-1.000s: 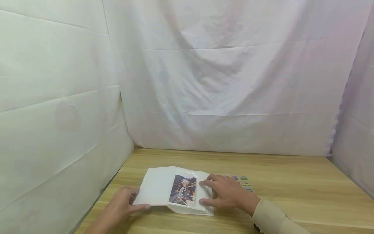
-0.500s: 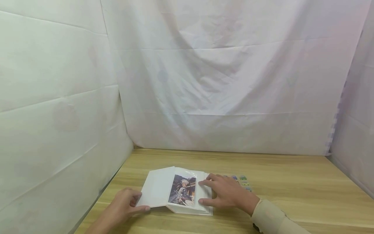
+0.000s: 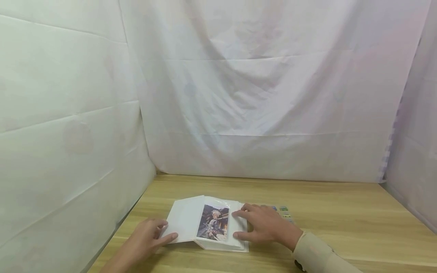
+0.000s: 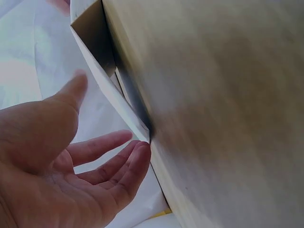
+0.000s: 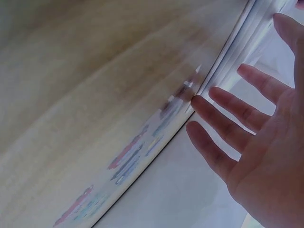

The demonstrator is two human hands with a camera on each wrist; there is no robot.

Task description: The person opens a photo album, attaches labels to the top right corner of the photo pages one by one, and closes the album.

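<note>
A white photo album (image 3: 186, 219) lies spread on the table, its left cover slanting down from the raised fold to its outer edge. A photo (image 3: 213, 223) of a figure in a pale headdress sits in a clear sleeve on the first page. My left hand (image 3: 145, 237) is at the cover's outer edge, thumb spread apart from the fingers. In the left wrist view the fingertips (image 4: 142, 148) touch that edge. My right hand (image 3: 264, 225) rests on the right margin of the pages with thumb and fingers spread. In the right wrist view its fingers (image 5: 228, 128) are extended.
A sticker sheet with small coloured vehicles (image 3: 284, 208) lies partly under my right hand. The wooden table (image 3: 334, 216) extends to the right and behind the album. White cloth (image 3: 259, 94) hangs at the back and both sides.
The album cover's outer edge has shifted slightly to the right, and my left hand moved a little that way with it. My right hand and the photo page stay in place.
</note>
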